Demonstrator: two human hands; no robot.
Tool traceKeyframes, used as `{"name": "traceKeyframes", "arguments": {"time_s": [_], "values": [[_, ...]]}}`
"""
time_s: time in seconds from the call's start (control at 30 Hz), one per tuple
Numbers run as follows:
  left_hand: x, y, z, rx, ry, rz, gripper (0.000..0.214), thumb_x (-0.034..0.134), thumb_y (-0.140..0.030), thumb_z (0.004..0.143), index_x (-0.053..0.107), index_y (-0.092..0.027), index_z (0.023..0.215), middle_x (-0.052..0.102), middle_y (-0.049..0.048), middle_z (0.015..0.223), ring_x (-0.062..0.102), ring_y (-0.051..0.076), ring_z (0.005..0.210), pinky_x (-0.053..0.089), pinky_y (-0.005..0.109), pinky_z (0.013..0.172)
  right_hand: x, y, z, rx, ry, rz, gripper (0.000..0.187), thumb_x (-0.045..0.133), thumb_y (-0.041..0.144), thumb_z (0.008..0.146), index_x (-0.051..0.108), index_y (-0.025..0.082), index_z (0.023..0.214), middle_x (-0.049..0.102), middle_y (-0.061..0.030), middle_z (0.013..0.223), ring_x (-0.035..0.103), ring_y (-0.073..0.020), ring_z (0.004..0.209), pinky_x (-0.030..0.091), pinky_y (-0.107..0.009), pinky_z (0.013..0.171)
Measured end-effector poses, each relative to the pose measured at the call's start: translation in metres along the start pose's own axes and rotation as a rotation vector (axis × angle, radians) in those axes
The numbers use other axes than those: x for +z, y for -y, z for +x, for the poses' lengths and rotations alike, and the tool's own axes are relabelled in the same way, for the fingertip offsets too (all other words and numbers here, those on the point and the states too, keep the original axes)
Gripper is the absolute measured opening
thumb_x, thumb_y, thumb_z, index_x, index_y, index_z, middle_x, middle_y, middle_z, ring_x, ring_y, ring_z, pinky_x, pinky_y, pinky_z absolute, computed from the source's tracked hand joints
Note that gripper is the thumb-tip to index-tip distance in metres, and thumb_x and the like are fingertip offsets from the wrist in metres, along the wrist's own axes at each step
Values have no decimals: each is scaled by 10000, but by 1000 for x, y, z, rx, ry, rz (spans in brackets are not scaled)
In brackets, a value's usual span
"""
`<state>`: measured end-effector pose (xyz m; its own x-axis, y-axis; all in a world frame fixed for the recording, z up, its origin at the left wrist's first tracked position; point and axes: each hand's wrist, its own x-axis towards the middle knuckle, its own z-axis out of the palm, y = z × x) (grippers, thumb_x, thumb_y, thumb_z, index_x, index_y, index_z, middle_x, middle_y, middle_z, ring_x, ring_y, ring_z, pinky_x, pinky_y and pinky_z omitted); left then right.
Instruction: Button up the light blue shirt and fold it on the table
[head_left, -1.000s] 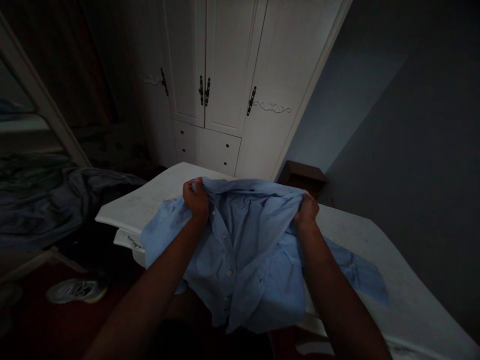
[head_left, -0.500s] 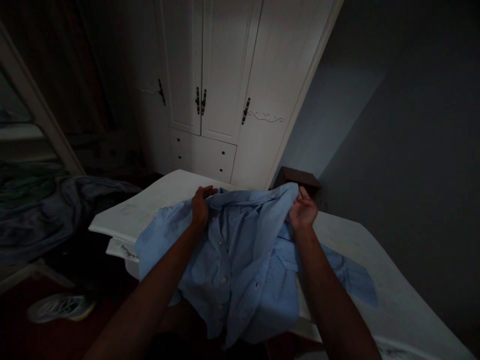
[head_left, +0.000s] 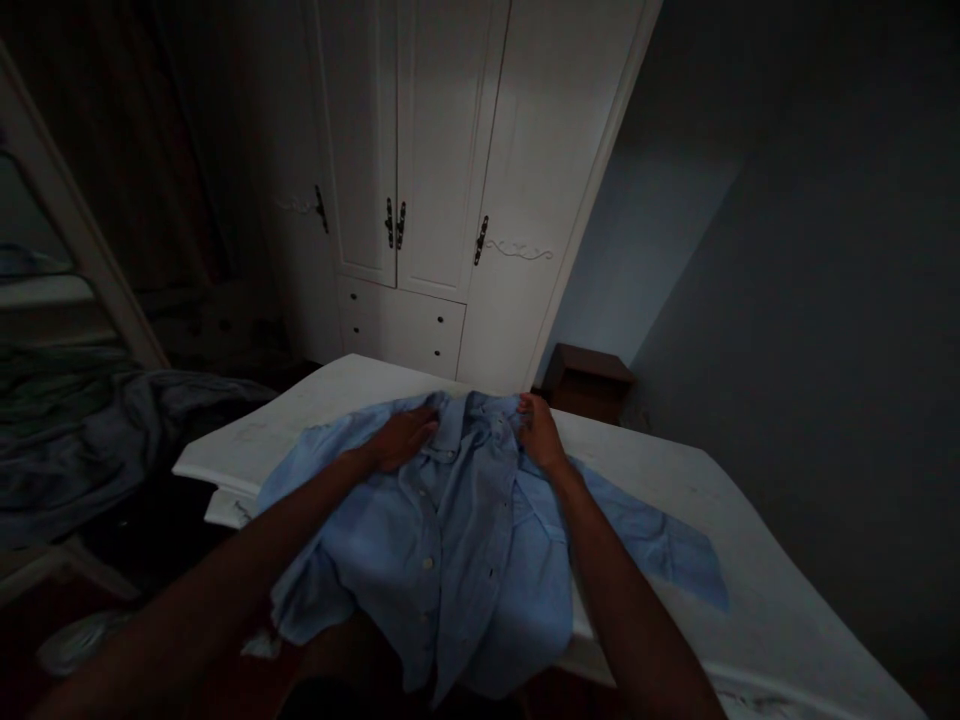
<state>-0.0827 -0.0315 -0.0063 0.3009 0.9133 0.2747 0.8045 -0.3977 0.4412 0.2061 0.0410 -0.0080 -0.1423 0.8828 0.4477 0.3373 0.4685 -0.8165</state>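
A light-blue button-up shirt lies front up on a white table, its collar at the far side and its hem hanging over the near edge. My left hand rests flat on the shirt beside the collar, fingers stretched out. At the other side of the collar, my right hand has its fingers bent around the fabric near the shoulder. One sleeve reaches out to the right along the tabletop. The front is unbuttoned, with the two edges lying close together.
A white wardrobe with dark handles stands behind the table. To its right is a small brown cabinet. Dark bedding is heaped at the left, and a pale shoe lies on the red floor below.
The collar area, held up and spread before, now lies down on the table. My hands have come closer together; the left has flattened onto the cloth, and the right has moved left.
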Motion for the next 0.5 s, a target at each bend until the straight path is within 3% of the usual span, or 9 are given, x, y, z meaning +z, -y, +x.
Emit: {"name": "traceKeyframes", "arguments": {"time_s": [0.07, 0.13, 0.23, 0.3, 0.4, 0.5], "values": [[-17, 10, -9, 18, 82, 210, 662, 244, -561, 941, 420, -126, 1407, 464, 155, 1450, 430, 284, 1341, 297, 430, 1129, -7, 4, 0, -3, -84, -258, 550, 510, 77, 623, 518, 154, 1168, 542, -141, 1195, 531, -233, 1140, 421, -381, 1007], [-33, 22, -17, -12, 136, 358, 702, 234, -569, 939, 370, -91, 1435, 400, 190, 1486, 369, 288, 1382, 269, 433, 1139, -14, 6, -2, 93, -102, -493, 527, 580, 147, 662, 529, 117, 1186, 536, -182, 1208, 511, -284, 1173, 415, -394, 999], [-55, 40, -24, -80, 152, 483, 726, 211, -579, 934, 322, -99, 1468, 283, 182, 1548, 262, 277, 1436, 233, 429, 1152, -22, 3, -4, 272, 62, -666, 524, 702, 343, 676, 595, 130, 1142, 603, -173, 1151, 567, -309, 1100, 458, -375, 897], [-70, 48, -26, -128, 132, 544, 771, 278, -619, 903, 304, -111, 1481, 249, 182, 1561, 231, 303, 1444, 243, 453, 1141, -25, 1, -4, 303, 188, -678, 443, 741, 392, 660, 659, 164, 1031, 665, -125, 1068, 617, -276, 1014, 468, -323, 825], [-91, 56, -26, -272, 197, 585, 830, 473, -606, 823, 290, -154, 1495, 399, 202, 1483, 396, 358, 1351, 368, 471, 1050, -28, 2, -3, 270, 213, -650, 237, 728, 335, 684, 707, 182, 864, 711, -87, 976, 649, -241, 946, 456, -276, 775], [-108, 61, -24, -425, 220, 560, 648, 535, -416, 808, 440, -226, 1420, 602, 149, 1304, 584, 321, 1170, 467, 404, 935, -34, 7, 0, 255, 133, -634, 188, 618, 311, 777, 723, 188, 872, 726, -82, 962, 653, -229, 944, 452, -272, 770]]}}
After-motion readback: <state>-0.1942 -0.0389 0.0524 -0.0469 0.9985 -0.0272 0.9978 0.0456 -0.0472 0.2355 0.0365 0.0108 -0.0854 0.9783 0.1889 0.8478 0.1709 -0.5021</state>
